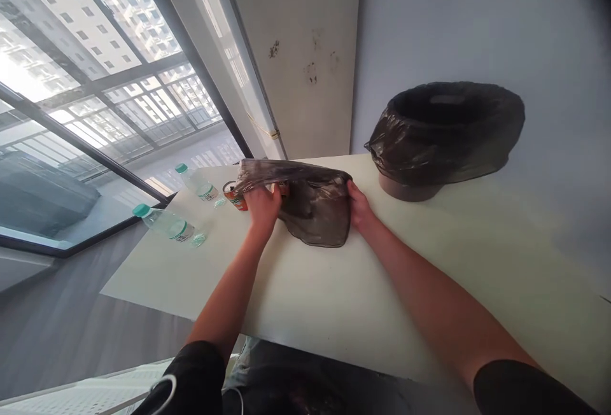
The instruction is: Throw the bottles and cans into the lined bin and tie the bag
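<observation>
A dark, see-through plastic bag (pixel 317 214) is stretched between my hands above the white table. My right hand (pixel 361 207) grips its right edge, fingers partly hidden behind the film. At its left end, my left hand (pixel 262 203) is closed on the bag, with the fingertips covered by the plastic and the thumb showing. Just left of that hand stands an orange drink can (pixel 233 197). Another orange patch, perhaps a second can, shows by the left thumb, mostly covered by the bag.
Two clear bottles with green caps, one nearer (pixel 165 223) and one farther (pixel 196 184), lie tilted in view at the table's left. A bin (pixel 410 191) lined with a dark bag (pixel 443 147) stands back right against the wall. Windows (pixel 95 84) flank the white table (pixel 296 294).
</observation>
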Demonstrator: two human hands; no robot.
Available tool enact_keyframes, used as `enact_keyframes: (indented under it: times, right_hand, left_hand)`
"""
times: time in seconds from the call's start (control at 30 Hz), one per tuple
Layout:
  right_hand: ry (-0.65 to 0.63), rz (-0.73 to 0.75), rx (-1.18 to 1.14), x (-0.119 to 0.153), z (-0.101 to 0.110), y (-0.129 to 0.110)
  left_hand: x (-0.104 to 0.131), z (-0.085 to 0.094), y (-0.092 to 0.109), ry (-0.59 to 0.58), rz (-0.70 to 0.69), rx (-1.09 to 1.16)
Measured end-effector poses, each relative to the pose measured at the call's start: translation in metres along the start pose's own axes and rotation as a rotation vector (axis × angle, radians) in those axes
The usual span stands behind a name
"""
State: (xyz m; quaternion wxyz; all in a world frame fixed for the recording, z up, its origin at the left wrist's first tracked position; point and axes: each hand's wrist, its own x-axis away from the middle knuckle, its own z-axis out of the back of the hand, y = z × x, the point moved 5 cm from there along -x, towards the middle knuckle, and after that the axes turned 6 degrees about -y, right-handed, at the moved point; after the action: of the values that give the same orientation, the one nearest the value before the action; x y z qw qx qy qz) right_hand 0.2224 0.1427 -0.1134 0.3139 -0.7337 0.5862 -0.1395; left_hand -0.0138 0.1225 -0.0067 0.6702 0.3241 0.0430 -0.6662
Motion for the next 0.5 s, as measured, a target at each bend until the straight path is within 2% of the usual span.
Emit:
enact_keyframes:
  times: [0.07,0.1,0.2,0.27,0.4,0.5]
  right_hand:
    - [-0.034,0.001,-0.001,-0.001,-0.002,0.001]
    - [-0.041,0.005,0.005,-0.001,-0.003,0.001]
    - [-0.038,0.004,0.022,-0.003,-0.002,0.003]
    - [-0.04,-0.011,0.034,-0.003,-0.001,0.005]
    - [-0.032,0.008,0.044,-0.004,-0.001,0.005]
    - [-0.047,0.0,0.043,-0.005,-0.003,0.005]
  left_hand:
    - [-0.004,0.001,0.002,0.048,-0.048,-0.015]
    - [-0.003,-0.003,0.006,0.035,-0.102,-0.011]
    - [0.004,-0.023,0.018,-0.111,-0.229,-0.035]
    - [-0.001,-0.038,0.016,-0.196,-0.15,-0.126]
    - [-0.019,-0.058,-0.009,-0.435,0.19,-0.255]
    - [-0.02,-0.065,-0.021,-0.563,0.214,-0.207]
